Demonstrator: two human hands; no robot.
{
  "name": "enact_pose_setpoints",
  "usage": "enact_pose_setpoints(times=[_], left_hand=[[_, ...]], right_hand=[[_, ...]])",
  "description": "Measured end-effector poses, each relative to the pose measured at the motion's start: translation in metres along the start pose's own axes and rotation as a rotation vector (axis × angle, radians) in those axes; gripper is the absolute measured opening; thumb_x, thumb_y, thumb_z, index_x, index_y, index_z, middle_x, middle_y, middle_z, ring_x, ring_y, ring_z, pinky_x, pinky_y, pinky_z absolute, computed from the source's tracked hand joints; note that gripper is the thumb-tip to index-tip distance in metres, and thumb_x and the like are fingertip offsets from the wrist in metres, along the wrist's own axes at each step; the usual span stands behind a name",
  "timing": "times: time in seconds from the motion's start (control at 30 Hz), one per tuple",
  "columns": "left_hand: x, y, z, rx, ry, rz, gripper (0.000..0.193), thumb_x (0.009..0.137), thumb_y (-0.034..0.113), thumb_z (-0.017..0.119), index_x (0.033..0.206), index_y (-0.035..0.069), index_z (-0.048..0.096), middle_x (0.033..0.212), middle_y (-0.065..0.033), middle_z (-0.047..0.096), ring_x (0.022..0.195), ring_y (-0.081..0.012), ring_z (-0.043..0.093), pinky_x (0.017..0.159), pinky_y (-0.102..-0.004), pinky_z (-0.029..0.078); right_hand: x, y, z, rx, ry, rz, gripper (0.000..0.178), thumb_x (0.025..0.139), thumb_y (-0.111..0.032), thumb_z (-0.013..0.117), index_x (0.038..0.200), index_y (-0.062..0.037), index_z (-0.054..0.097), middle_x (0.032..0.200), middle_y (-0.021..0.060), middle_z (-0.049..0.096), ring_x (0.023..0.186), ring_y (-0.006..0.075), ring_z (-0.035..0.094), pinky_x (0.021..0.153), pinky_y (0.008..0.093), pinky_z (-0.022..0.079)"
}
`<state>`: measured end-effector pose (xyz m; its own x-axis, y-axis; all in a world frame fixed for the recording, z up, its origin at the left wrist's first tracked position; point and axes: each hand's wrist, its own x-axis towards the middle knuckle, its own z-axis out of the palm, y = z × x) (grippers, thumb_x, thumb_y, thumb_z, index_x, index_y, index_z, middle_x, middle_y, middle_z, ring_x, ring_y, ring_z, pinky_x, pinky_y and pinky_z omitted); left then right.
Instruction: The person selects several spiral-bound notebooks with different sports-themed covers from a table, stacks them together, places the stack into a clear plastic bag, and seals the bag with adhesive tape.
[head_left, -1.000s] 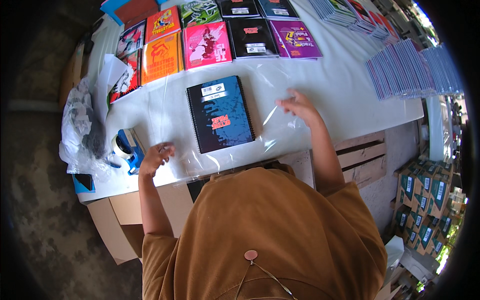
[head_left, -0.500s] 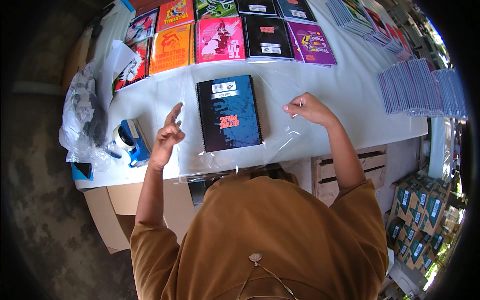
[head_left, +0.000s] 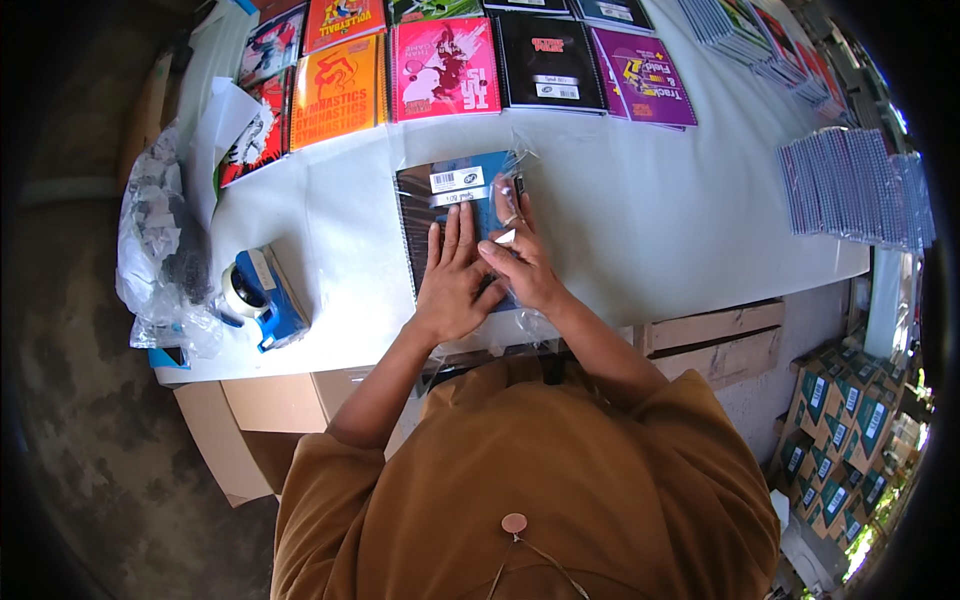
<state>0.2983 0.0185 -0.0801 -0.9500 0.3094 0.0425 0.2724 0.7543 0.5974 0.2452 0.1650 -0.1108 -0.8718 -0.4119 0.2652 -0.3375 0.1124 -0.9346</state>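
A spiral notebook [head_left: 420, 190] with a black and blue cover lies on the table in front of me, with clear plastic film [head_left: 527, 150] over and around it. My left hand [head_left: 455, 290] rests flat on the cover through the film, fingers stretched out and pointing away from me. My right hand [head_left: 528, 262] is at the notebook's right edge, its fingers bent around gathered film there. Thumb and fingers of that hand close on the film, and a small bright white patch shows beside the thumb. Loose film hangs toward the table's near edge.
Rows of colourful notebooks [head_left: 445, 70] lie along the far side. A blue tape dispenser [head_left: 268, 295] and crumpled plastic [head_left: 160, 250] are at the left. Stacked spiral notebooks [head_left: 840, 190] stand at the right. Cartons [head_left: 840, 430] are piled on the lower right, beyond a wooden crate [head_left: 715, 340].
Both hands have come inward from the notebook's sides. My left hand now lies on the cover, and my right hand has brought film over to its right edge.
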Motion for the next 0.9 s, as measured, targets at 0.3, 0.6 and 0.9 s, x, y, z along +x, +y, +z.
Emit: enact_pose_setpoints(times=[0.3,0.6,0.9], left_hand=[[0.075,-0.012,-0.015,-0.372,0.260,-0.179,0.080,0.080,0.018,0.057,0.144,0.013,0.010,0.129,-0.0214,0.045,0.096,-0.0247,0.058,0.077,-0.0294,0.043],[0.093,-0.071,-0.051,0.058,0.754,-0.265,0.043,0.087,0.018,0.052,0.127,0.007,0.046,0.104,-0.0170,0.060,0.096,-0.0337,0.057,0.082,-0.0410,0.045],[0.022,-0.031,0.002,0.567,0.122,-0.343,0.053,0.094,0.032,0.031,0.142,0.009,0.023,0.150,-0.0074,0.015,0.139,-0.0316,0.003,0.107,-0.0569,-0.001]], right_hand=[[0.004,-0.013,0.014,-0.722,-0.165,0.027,0.025,0.083,-0.028,0.057,0.079,-0.0058,0.068,0.141,0.0239,0.028,0.135,0.0350,0.018,0.109,0.0507,0.009],[0.011,-0.026,0.010,-0.693,-0.169,0.088,0.028,0.082,-0.028,0.056,0.072,-0.0050,0.068,0.144,0.0222,0.023,0.136,0.0322,0.019,0.110,0.0478,0.010],[0.019,-0.004,0.016,-0.498,-0.328,-0.091,0.027,0.081,-0.020,0.051,0.073,0.0019,0.064,0.144,0.0248,0.019,0.136,0.0407,0.006,0.107,0.0550,0.001]])
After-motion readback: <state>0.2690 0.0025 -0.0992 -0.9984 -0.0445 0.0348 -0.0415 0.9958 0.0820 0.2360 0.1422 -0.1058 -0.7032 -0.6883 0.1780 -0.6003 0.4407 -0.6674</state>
